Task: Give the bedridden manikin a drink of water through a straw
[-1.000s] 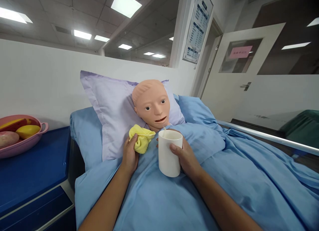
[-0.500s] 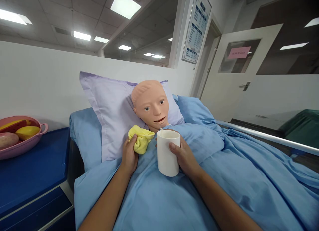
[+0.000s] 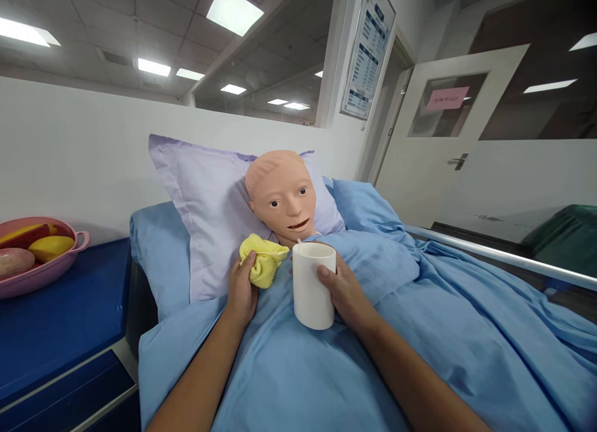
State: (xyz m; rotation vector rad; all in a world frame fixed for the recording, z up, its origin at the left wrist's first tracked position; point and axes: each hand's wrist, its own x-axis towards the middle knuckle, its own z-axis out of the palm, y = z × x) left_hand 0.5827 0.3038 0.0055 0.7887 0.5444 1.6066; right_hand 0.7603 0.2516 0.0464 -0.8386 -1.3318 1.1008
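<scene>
My left hand (image 3: 243,289) is closed on a crumpled yellow cloth (image 3: 263,261), just below and left of the manikin's chin. In my right hand (image 3: 347,292) is a white mug (image 3: 313,289), held upright with the thumb on its near side and the other fingers mostly hidden behind it. A thin pale tip, perhaps of a straw or spoon, shows at the mug's rim. The manikin's head (image 3: 282,196) rests on a lilac pillow (image 3: 209,196), its mouth slightly parted above the mug. Both hands are over the blue quilt (image 3: 298,376).
To the left, a pink basket (image 3: 51,276) of fruit stands on a blue bedside cabinet (image 3: 69,326). A pale bed rail (image 3: 504,256) runs along the far right side. Behind the bed are a white wall (image 3: 93,152) and a door (image 3: 443,152) with a pink sign.
The mug has shifted very slightly to the left in my right hand's hold. My left hand, the cloth and the manikin look unchanged.
</scene>
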